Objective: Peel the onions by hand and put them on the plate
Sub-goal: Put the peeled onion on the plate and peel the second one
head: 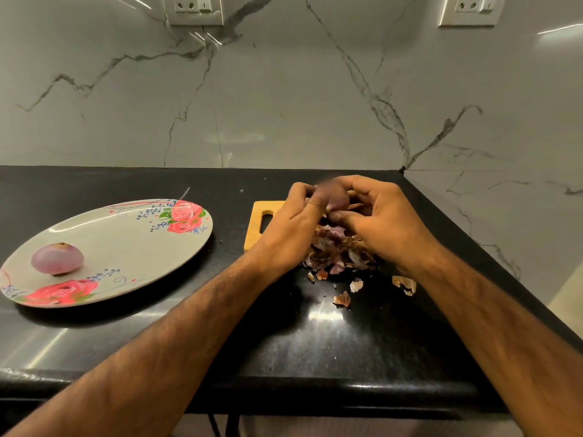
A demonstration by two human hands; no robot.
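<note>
I grip the onion (337, 201) between my left hand (295, 220) and right hand (383, 216), right of centre, above the peel pile (339, 252). A peeled onion (57, 258) sits on the plate (132, 247), lower left.

Black counter (331, 342); cream plate (126, 247) with pink roses; purple onion (57, 258); tan board (257, 225); grey-veined white wall (284, 89).

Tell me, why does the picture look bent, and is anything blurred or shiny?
Head view: the wide lens bows the black counter along its front edge; the onion gripped between left hand and right hand is motion-blurred; bright glare streaks the counter and the marble wall.
</note>
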